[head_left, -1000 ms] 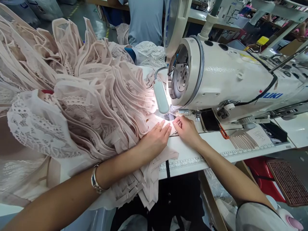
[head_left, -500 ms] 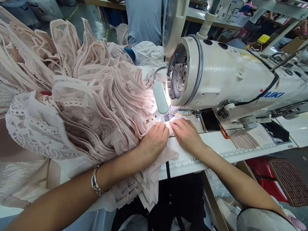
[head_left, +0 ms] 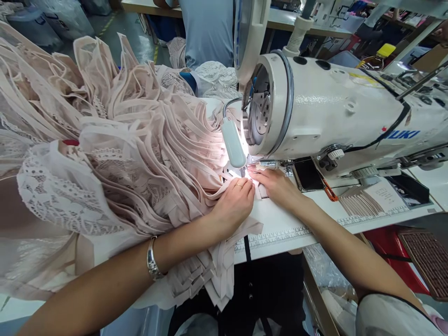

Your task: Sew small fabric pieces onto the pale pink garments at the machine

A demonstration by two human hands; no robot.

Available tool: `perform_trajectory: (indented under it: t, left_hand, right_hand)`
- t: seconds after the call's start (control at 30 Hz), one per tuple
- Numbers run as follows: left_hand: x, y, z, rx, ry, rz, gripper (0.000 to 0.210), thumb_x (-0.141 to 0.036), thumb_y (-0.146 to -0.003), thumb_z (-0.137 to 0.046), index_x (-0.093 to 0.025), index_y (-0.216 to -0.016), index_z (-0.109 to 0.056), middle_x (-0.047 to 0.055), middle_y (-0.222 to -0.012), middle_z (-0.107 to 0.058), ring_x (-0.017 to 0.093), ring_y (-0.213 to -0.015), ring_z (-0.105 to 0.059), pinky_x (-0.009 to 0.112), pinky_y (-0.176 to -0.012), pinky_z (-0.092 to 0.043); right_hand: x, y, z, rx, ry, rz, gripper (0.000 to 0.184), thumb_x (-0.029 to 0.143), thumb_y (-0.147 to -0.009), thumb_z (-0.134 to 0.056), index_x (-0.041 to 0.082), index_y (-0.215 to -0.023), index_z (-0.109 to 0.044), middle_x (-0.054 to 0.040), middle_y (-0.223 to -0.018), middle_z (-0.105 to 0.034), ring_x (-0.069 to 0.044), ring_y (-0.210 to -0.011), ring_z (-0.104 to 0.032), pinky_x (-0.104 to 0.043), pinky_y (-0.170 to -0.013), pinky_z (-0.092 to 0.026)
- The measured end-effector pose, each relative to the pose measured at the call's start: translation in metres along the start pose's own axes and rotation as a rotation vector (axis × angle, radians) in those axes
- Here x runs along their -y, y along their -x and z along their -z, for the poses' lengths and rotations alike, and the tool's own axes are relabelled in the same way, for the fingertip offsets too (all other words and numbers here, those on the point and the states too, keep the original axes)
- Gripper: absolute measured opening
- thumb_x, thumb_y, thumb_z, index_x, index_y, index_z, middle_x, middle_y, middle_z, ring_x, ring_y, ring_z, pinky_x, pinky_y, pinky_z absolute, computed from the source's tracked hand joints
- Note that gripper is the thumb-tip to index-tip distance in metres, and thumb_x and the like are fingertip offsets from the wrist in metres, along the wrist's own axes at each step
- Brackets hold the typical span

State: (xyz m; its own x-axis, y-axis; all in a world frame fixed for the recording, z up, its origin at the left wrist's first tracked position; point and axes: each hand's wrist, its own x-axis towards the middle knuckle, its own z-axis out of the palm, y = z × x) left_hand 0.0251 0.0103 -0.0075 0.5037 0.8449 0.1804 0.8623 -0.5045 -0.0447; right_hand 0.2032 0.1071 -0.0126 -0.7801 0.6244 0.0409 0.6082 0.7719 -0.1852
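My left hand (head_left: 234, 203) is closed, its thumb and fingers pinching the edge of a pale pink fabric piece (head_left: 258, 190) just in front of the needle area. Close by on the right, my right hand (head_left: 278, 186) has its fingertips together at the same fabric, nearer the needle; glare partly hides that grip. A white sewing machine (head_left: 322, 107) stands over the work, and its small lamp (head_left: 234, 142) hides part of the needle. A large heap of pale pink lace-trimmed garments (head_left: 140, 140) lies against my left forearm, with strips hanging over the table edge.
Right of my hands lie a dark phone (head_left: 308, 175), an orange-handled tool (head_left: 331, 191) and a paper card with fabric strips (head_left: 364, 200). A printed ruler (head_left: 276, 239) runs along the table's front edge. Another person (head_left: 209, 32) is beyond the machine.
My right hand has moved up toward the needle, its fingers stretching further in. My left hand has shifted slightly right along the fabric. The whole view has shifted a little.
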Motion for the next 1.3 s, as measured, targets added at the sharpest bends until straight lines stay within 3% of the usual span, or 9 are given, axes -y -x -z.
perform_trajectory:
  t: [0.1,0.33,0.43,0.6,0.8,1.03,1.3]
  left_hand:
    - [0.0,0.001,-0.001,-0.015,0.0,0.008,0.04,-0.001,-0.098,-0.036,-0.005,-0.129,-0.061,0.019,-0.135,-0.065,0.027,-0.134,-0.057,0.047,-0.114,-0.043]
    - [0.002,-0.001,-0.003,-0.009,0.055,0.015,0.035,-0.001,-0.098,-0.04,-0.003,-0.127,-0.059,0.022,-0.13,-0.066,0.027,-0.131,-0.06,0.045,-0.116,-0.042]
    - [0.004,-0.001,-0.004,-0.012,0.037,0.012,0.036,-0.001,-0.099,-0.039,-0.003,-0.129,-0.058,0.021,-0.13,-0.067,0.027,-0.13,-0.061,0.045,-0.116,-0.041]
    - [0.006,-0.002,-0.006,-0.033,-0.005,-0.002,0.036,-0.003,-0.1,-0.036,-0.001,-0.129,-0.058,0.02,-0.129,-0.067,0.027,-0.126,-0.062,0.045,-0.116,-0.041]
    - [0.009,-0.002,-0.009,-0.065,0.004,0.001,0.037,-0.003,-0.1,-0.036,-0.001,-0.129,-0.058,0.021,-0.131,-0.066,0.027,-0.127,-0.062,0.045,-0.115,-0.043]
    - [0.01,-0.002,-0.01,-0.082,-0.06,0.001,0.04,-0.001,-0.1,-0.032,-0.001,-0.129,-0.06,0.02,-0.131,-0.067,0.027,-0.122,-0.065,0.046,-0.112,-0.046]
    - [0.009,-0.002,-0.008,-0.06,-0.111,0.012,0.038,-0.002,-0.098,-0.038,0.001,-0.13,-0.06,0.021,-0.131,-0.067,0.028,-0.121,-0.065,0.043,-0.109,-0.048]
  right_hand:
    - [-0.001,0.001,-0.001,-0.016,-0.026,0.011,0.058,0.005,-0.091,-0.037,0.025,-0.141,-0.06,-0.0056,-0.145,-0.063,-0.025,-0.123,-0.063,-0.044,-0.1,-0.053]
    - [-0.002,0.002,-0.002,-0.029,-0.066,0.009,0.056,0.006,-0.092,-0.038,0.026,-0.139,-0.062,-0.0073,-0.143,-0.064,-0.026,-0.122,-0.063,-0.048,-0.103,-0.051]
    - [0.001,0.001,0.0,-0.014,-0.058,-0.021,0.055,0.009,-0.093,-0.037,0.027,-0.14,-0.061,-0.0073,-0.141,-0.064,-0.026,-0.114,-0.065,-0.046,-0.099,-0.053]
    - [0.01,-0.001,0.007,0.05,-0.007,-0.102,0.053,0.014,-0.096,-0.036,0.029,-0.141,-0.06,-0.0068,-0.124,-0.071,-0.024,-0.095,-0.066,-0.036,-0.077,-0.053]
    - [0.014,-0.004,0.011,0.063,-0.024,-0.105,0.047,0.018,-0.099,-0.034,0.027,-0.137,-0.06,-0.0073,-0.114,-0.071,-0.023,-0.084,-0.063,-0.039,-0.082,-0.049]
    - [0.02,-0.007,0.015,0.046,-0.025,-0.109,0.042,0.017,-0.098,-0.037,0.027,-0.129,-0.063,-0.0061,-0.1,-0.07,-0.024,-0.089,-0.062,-0.034,-0.074,-0.046]
    - [0.021,-0.009,0.015,0.061,-0.017,-0.134,0.037,0.018,-0.099,-0.037,0.026,-0.12,-0.067,-0.0074,-0.105,-0.071,-0.025,-0.091,-0.062,-0.035,-0.077,-0.046]
